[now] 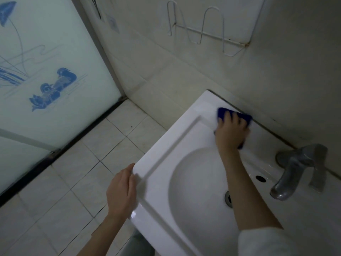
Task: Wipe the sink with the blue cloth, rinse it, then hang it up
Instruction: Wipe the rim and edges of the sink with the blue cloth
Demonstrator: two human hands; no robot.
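Head view looks down on a white sink (158, 150) set against a tiled wall, with a grey tap (297, 170) at its back edge and a drain (228, 198) in the bowl. On the flat back ledge, near the far corner and just beside the wall joint, lies the blue cloth (224, 112), bunched under the right hand (230, 132). That hand lies palm down with fingers spread over the cloth, pressing rather than pinching; the forearm reaches across the bowl from a pale sleeve (267, 242). Over the front corner of the sink rests the left hand (120, 189), fingers curled on the rim, holding nothing but the edge, apparently as a brace. Judged by its crumpled shape, the cloth is light, soft and limp; it will fold and slide easily on glazed ceramic, more so when wet. Flat palm pressure suits wiping; for rinsing and hanging, gathering it in a full-fist grip should be more secure. A white wire rack (208, 32) on the wall above is a likely hanging place.
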